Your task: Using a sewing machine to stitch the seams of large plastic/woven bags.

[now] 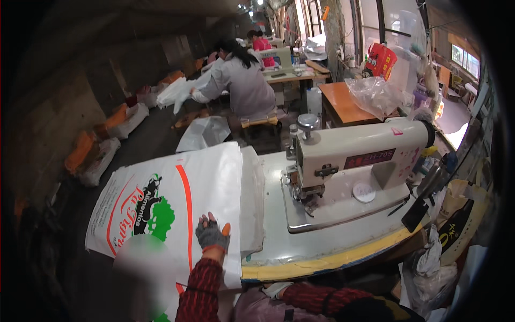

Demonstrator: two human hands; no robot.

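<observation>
A stack of white printed woven sacks (pixel 214 177) lies at the left end of the sewing table and hangs past its left side. The top sack carries red bands, a green shape and black print. My left hand (pixel 213 234), in a grey fingerless glove, rests flat on it near its right edge, fingers stretched out. My right hand (pixel 276 290), in a pale glove, is low at the table's front edge, close to my lap; its fingers are hidden. To the right of the sacks stands a cream industrial sewing machine (pixel 354 161), apart from both hands.
A dark phone-like object (pixel 414 216) sits at the table's right end, beside bags and bottles. Behind the machine is an orange-topped table (pixel 343 102) with clear plastic. Ahead, a co-worker in grey (pixel 244 86) handles white material. Bundles (pixel 102 155) line the left floor.
</observation>
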